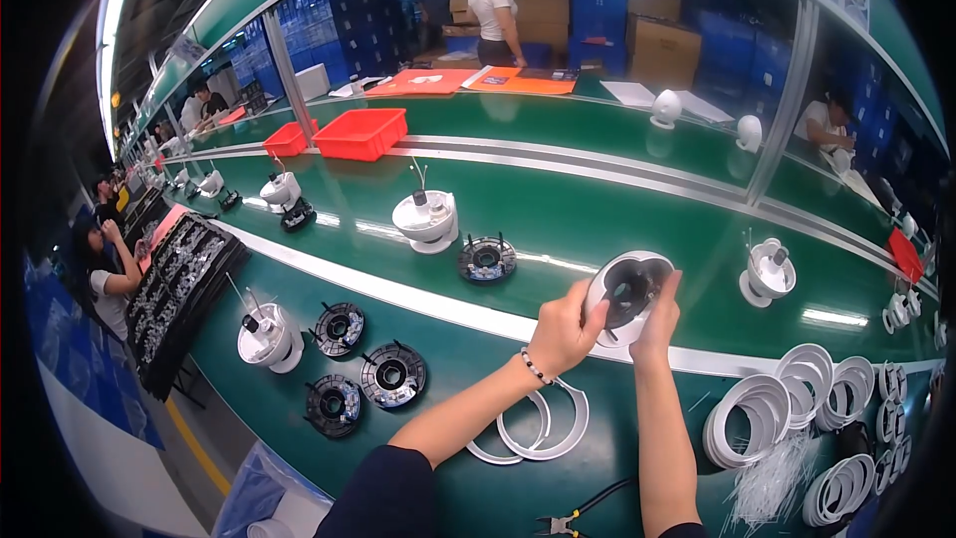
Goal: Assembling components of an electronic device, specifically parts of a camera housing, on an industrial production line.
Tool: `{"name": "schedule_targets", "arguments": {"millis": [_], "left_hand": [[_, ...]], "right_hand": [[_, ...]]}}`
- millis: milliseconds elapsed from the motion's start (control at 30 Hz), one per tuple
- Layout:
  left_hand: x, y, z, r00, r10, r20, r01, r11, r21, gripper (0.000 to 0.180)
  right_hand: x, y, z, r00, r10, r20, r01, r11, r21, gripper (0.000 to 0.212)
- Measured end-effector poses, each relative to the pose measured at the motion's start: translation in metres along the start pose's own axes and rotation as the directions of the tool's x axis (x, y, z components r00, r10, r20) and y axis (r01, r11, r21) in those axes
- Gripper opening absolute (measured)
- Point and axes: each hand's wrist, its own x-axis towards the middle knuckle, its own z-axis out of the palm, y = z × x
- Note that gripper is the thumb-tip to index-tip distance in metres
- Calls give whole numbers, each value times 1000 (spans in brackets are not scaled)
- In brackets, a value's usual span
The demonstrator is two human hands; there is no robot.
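Between my hands, over the pale strip along the bench, is a white rounded plastic housing (pixel 605 291) with a dark hollow inside tilted up toward me. My left hand (pixel 566 329), a beaded bracelet at its wrist, grips the left side with the thumb on the rim. The fingers of my right hand (pixel 658 317) press against its right side. Below my wrists lie two thin white rings (pixel 575 426). Yellow-handled cutting pliers (pixel 560 521) rest at the bench's near edge. Left of my arm sit black round parts with circuit boards (pixel 393 375) and a white bowl-shaped unit (pixel 269 337) with wires.
More white wired units (pixel 425 220) and a black round part (pixel 487 258) stand on the green line beyond. To the right are stacked white rings (pixel 749 423) and a heap of clear thin strips (pixel 767 483). Red bins (pixel 360 134) stand at the back. Other people work farther off.
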Motion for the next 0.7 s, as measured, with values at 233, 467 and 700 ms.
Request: {"name": "schedule_targets", "arguments": {"millis": [233,467,700], "left_hand": [[14,5,-15,996,-87,-16,86,992,-90,19],[16,-17,-13,951,-262,165,305,885,-351,29],[23,-56,-9,945,-303,125,319,938,-135,38]], "right_hand": [[16,-7,9,964,-237,117,249,963,-103,50],[25,-12,1,955,-273,113,295,895,-334,61],[14,14,-20,955,229,187,-164,937,-307,57]]}}
